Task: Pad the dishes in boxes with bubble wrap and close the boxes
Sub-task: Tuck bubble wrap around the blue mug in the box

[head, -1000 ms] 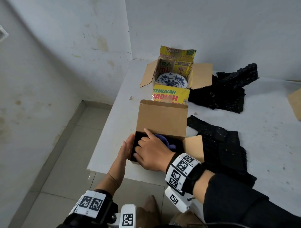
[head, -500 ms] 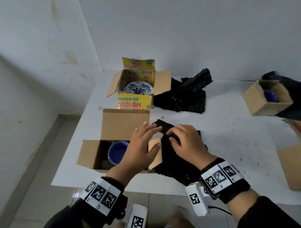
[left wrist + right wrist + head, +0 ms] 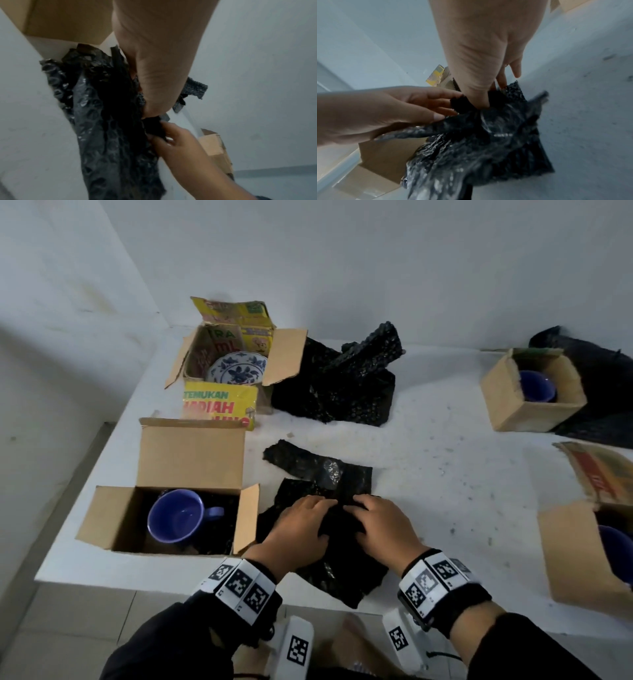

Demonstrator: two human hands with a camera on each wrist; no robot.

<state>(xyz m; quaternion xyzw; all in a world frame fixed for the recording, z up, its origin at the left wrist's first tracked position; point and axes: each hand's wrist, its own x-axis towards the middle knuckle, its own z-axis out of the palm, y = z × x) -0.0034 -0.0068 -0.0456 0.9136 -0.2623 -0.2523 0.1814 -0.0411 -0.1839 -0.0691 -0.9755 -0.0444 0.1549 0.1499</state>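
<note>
1. In the head view, the fingers of the left hand are curled down onto the black bubble wrap, and the fingers of the right hand are curled onto it just beside them. The sheet is lying flat on the white table, at the near edge, right of the open box. It is probably gripped by both hands together so that it can be gathered or folded to the size of the box. A blue mug is standing inside this box, whose flaps are left open, so padding can still be put in. Further back, a yellow box with a patterned plate is also open, with a second heap of wrap beside it. Two more boxes with blue dishes are placed at the right, one of them cut by the frame edge. None of the boxes in view is closed yet.

2. In the left wrist view, the wrap is seen pinched under the thumb of the left hand, and the right hand is holding the same bunched edge from the other side. The brown box is just behind the sheet.

3. In the right wrist view, a fold of the wrap is pinched by the thumb and fingers of the right hand. The little finger is kept straight and free. The fingers of the left hand are touching the same fold, thus the crumpled sheet is lifted a little from the table.
</note>
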